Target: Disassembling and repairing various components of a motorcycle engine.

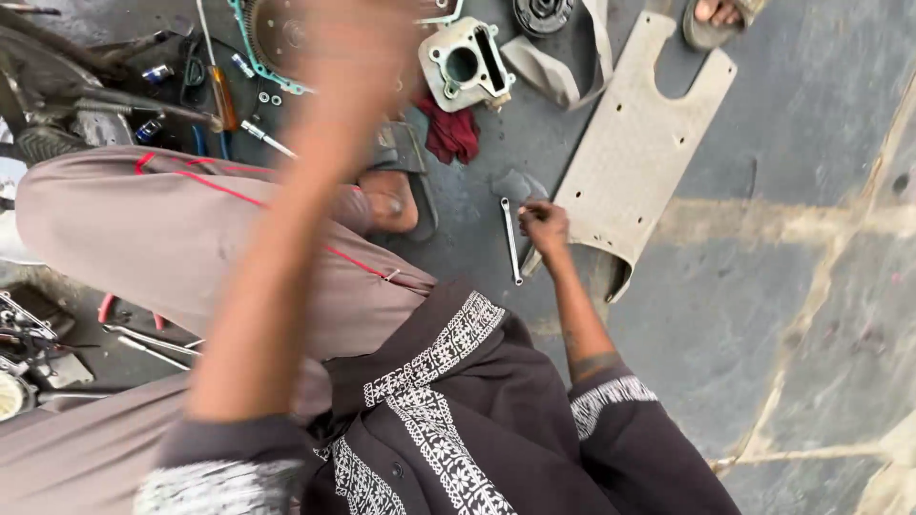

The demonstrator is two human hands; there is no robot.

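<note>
Engine cylinder (465,63), red rag (450,133) and perforated floor panel (630,153) lie on the floor. Right hand (544,225), loosely curled, touches ground beside wrench (511,240). Left hand (348,43) raised, blurred; grip undeterminable.

The right hand (544,225) rests on the grey concrete floor (801,124), fingers curled, just beside a slim silver metal wrench (511,240) and at the edge of a beige textured rubber floor mat (630,153). The left hand (353,38) is raised near the camera, blurred, so its grip cannot be told. Beyond lie a grey metal engine cylinder block (466,63) and a crumpled dark red rag (450,132).
</note>
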